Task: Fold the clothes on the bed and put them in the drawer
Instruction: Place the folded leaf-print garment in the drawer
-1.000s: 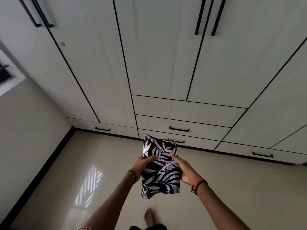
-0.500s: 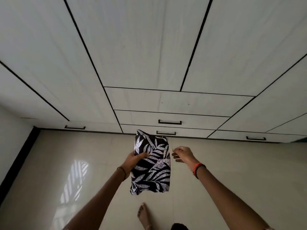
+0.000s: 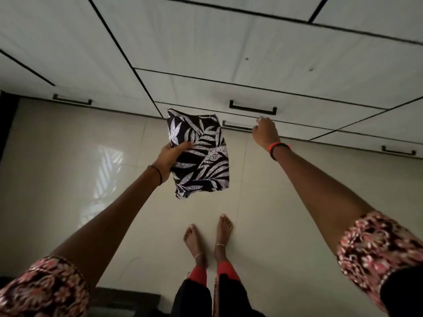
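Note:
My left hand (image 3: pixel 169 157) grips the left edge of a folded black cloth with white leaf print (image 3: pixel 201 156), thumb on top, and holds it above the tiled floor. My right hand (image 3: pixel 265 132) is stretched out to the bottom drawer (image 3: pixel 297 131) of the white wardrobe, fingers curled at the right end of its black handle (image 3: pixel 235 126). Whether those fingers grip the handle is hidden by the back of the hand. The drawer above has its own black handle (image 3: pixel 253 108). All drawers look closed.
White wardrobe doors (image 3: pixel 206 42) fill the top of the view. Other low drawers with handles sit at left (image 3: pixel 72 100) and far right (image 3: pixel 398 151). My bare feet (image 3: pixel 208 236) stand on glossy beige tiles. A dark edge (image 3: pixel 126 300) lies behind me at the bottom.
I have come closer to the wardrobe and looked down. My right hand left the cloth and reached forward to the bottom drawer's handle. My left hand alone now holds the cloth.

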A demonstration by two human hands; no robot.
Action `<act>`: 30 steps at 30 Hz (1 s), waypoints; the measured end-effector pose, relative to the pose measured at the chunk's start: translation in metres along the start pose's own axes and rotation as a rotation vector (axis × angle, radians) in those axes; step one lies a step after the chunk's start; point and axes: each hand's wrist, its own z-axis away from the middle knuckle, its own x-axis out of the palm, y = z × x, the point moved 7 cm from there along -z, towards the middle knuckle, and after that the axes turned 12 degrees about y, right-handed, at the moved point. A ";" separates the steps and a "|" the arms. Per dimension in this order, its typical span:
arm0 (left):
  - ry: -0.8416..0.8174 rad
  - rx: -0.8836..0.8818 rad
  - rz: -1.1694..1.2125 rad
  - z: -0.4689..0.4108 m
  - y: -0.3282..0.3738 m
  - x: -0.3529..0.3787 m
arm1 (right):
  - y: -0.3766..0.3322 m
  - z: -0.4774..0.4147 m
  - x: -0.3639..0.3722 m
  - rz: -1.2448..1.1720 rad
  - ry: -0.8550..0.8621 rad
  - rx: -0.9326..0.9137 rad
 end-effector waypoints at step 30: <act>0.035 -0.005 0.113 -0.002 0.004 -0.021 | -0.010 -0.038 0.051 0.379 -0.257 -0.164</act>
